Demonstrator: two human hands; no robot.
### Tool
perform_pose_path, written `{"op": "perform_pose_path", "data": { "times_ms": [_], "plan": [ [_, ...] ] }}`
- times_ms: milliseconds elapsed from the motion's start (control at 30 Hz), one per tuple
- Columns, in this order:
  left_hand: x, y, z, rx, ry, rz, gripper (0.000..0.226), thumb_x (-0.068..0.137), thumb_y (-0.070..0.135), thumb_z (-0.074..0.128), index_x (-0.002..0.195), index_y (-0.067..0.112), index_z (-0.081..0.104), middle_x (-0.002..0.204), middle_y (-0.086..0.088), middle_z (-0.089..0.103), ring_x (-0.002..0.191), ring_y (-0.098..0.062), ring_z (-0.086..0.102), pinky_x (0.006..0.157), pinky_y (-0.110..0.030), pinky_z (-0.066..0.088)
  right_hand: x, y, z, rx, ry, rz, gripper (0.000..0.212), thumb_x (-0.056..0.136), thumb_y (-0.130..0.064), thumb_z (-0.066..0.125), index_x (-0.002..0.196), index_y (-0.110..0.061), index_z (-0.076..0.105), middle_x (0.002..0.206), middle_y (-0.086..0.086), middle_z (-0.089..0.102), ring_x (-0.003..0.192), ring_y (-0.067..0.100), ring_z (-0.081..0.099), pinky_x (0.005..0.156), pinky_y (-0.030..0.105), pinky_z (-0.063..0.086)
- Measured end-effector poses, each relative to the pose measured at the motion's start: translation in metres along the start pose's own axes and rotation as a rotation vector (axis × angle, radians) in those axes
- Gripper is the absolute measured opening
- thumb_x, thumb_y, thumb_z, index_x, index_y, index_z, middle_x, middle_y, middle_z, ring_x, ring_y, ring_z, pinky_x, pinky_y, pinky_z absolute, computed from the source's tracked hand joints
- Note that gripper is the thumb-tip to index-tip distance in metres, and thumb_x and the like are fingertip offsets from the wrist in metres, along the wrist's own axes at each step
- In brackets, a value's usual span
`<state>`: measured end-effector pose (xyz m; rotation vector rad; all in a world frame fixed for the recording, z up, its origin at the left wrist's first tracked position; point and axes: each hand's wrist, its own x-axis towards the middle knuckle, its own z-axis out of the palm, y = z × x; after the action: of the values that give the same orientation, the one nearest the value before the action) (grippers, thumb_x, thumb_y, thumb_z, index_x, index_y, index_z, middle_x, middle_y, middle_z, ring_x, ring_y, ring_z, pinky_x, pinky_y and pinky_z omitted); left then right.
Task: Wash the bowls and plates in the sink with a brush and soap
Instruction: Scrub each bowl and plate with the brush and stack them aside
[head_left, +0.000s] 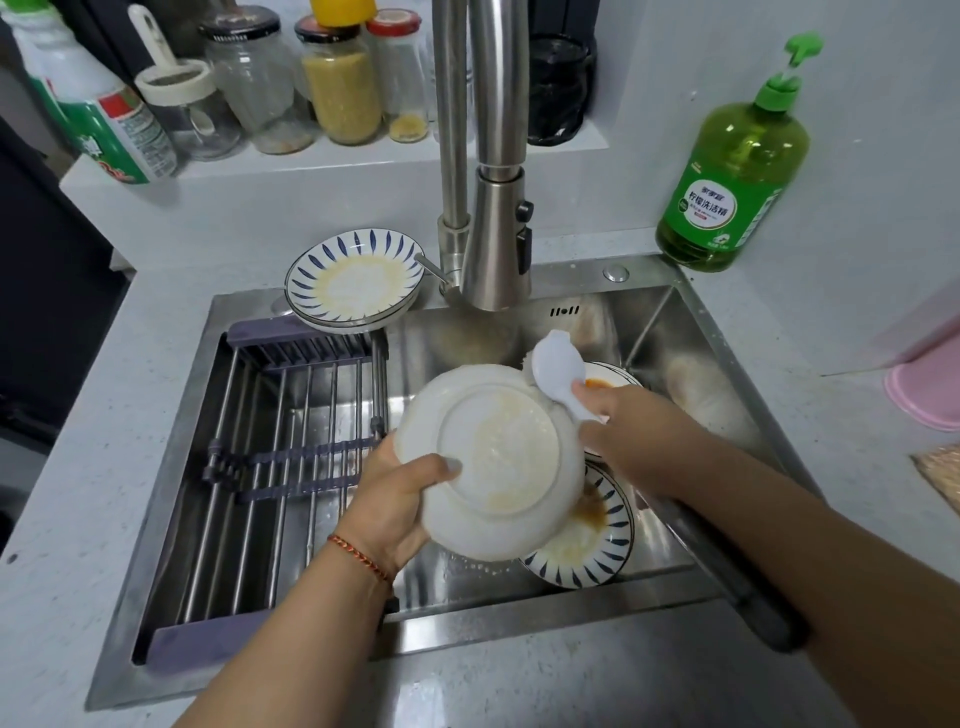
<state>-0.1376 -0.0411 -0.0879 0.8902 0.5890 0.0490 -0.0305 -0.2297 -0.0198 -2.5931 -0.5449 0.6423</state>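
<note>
My left hand (400, 499) grips a white plate (493, 462) by its left rim, held upside down over the steel sink (665, 332), its soapy, stained underside facing me. My right hand (623, 421) holds a white dish brush (556, 369) by the handle, its head against the plate's upper right edge. Under the plate lies a dirty blue-striped plate (587, 545) on the sink floor. Behind my right hand a dirty bowl (608, 379) with orange residue shows partly. A stack of stained blue-striped plates (353, 280) sits on the sink's back left corner.
A metal drying rack (280, 457) fills the sink's left half. The tall faucet (493, 208) rises at the back centre. A green soap bottle (732, 171) stands at the back right. Jars and bottles (332, 88) line the rear shelf. A pink item (930, 395) lies far right.
</note>
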Motion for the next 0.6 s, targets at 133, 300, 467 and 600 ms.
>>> {"op": "perform_pose_path", "data": {
  "times_ms": [133,300,467,600],
  "plan": [
    [0.004,0.001,0.0,-0.06,0.062,0.052,0.06,0.058,-0.005,0.06,0.117,0.005,0.06,0.106,-0.019,0.068,0.09,-0.032,0.069,0.068,-0.05,0.058,-0.013,0.0,0.006,-0.091,-0.043,-0.033,0.059,0.095,-0.023,0.039,0.151,-0.024,0.023,0.132,0.007,0.053,0.107,0.016,0.053,0.078,0.026,0.041],
    [0.008,0.007,-0.015,-0.119,0.151,0.06,0.061,0.067,-0.007,0.062,0.127,0.005,0.056,0.12,-0.022,0.064,0.108,-0.04,0.062,0.078,-0.056,0.056,-0.045,-0.001,0.03,-0.059,-0.122,-0.065,0.033,0.094,-0.022,0.039,0.126,-0.029,0.047,0.068,-0.009,0.037,0.055,-0.001,0.036,0.049,0.015,0.03],
    [0.005,0.001,-0.013,0.039,0.108,0.087,0.059,0.057,-0.005,0.064,0.113,0.011,0.061,0.105,-0.015,0.07,0.092,-0.03,0.069,0.067,-0.046,0.059,-0.029,0.0,0.022,-0.021,-0.098,0.002,0.047,0.094,-0.02,0.04,0.141,-0.015,0.04,0.083,0.001,0.054,0.067,0.01,0.049,0.056,0.022,0.035],
    [0.006,-0.004,-0.007,0.322,0.058,0.127,0.064,0.045,0.005,0.076,0.108,0.016,0.063,0.105,-0.013,0.071,0.1,-0.034,0.066,0.085,-0.053,0.055,-0.006,-0.006,0.006,0.031,-0.065,0.045,0.049,0.094,-0.018,0.04,0.143,-0.018,0.041,0.123,0.01,0.058,0.09,0.016,0.057,0.07,0.026,0.043]
  ]
}}
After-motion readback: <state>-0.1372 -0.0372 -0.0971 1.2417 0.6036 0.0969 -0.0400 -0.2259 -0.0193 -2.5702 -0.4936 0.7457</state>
